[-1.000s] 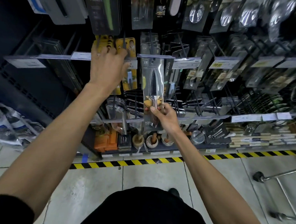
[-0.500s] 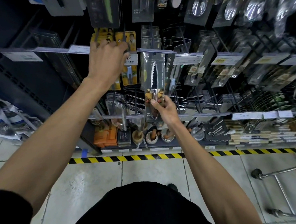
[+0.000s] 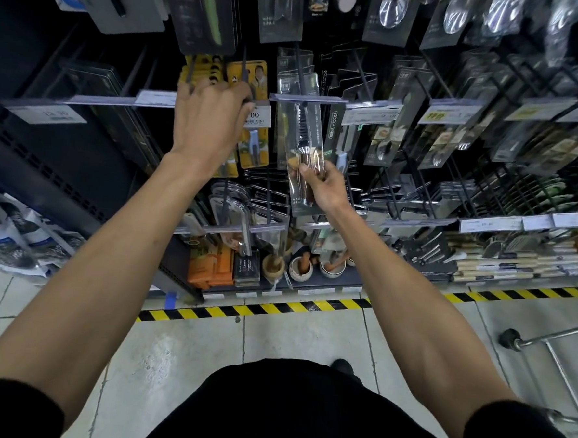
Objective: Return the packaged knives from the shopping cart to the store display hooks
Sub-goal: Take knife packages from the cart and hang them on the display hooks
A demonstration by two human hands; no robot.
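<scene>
A clear-packed knife [image 3: 301, 135] with a serrated blade and a wooden handle hangs upright at the front of a display hook [image 3: 301, 74]; its top sits just under the price rail. My right hand [image 3: 320, 181] pinches the pack at the handle end. My left hand [image 3: 211, 119] reaches up to the hooks at the left, with its fingers curled on the yellow carded packs [image 3: 255, 81] there. Whether the knife pack's hole is on the hook cannot be made out.
Dark carded utensils and knives [image 3: 398, 124] fill rows of hooks across the rack. Mortars and orange boxes [image 3: 210, 264] stand on the bottom shelf. A yellow-black stripe [image 3: 258, 310] marks the tiled floor. The cart's frame and wheel [image 3: 510, 340] are at the lower right.
My right hand has lifted the knife pack up and a little toward the rack, and the pack has turned more edge-on. My left hand stays on the yellow packs.
</scene>
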